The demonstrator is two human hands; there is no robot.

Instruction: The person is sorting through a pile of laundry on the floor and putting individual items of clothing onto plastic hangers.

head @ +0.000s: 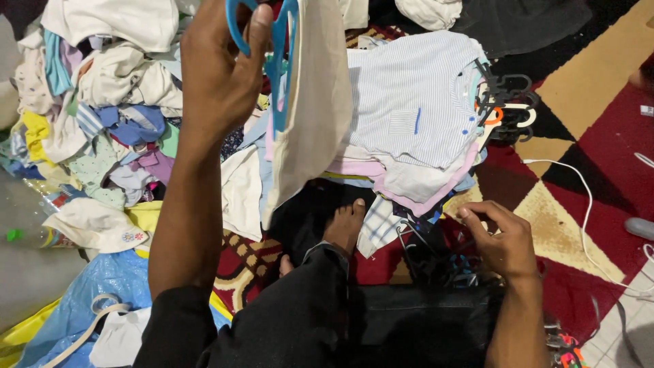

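Observation:
My left hand (218, 75) is raised near the top of the view, shut on a light blue plastic hanger (276, 61) from which a cream garment (310, 116) hangs down. My right hand (501, 242) reaches low at the right into a heap of dark hangers (429, 255) on the carpet, fingers curled among them; whether it grips one I cannot tell. A stack of hung clothes topped by a pale striped shirt (415, 102) lies flat ahead, with its hanger hooks (507, 105) bunched at the right. My bare foot (344, 228) shows between my hands.
A big pile of loose mixed laundry (102, 129) fills the left. A blue plastic bag (88, 293) lies at the lower left. A red, yellow and black patterned carpet (586, 143) covers the floor, crossed by a white cable (586, 211).

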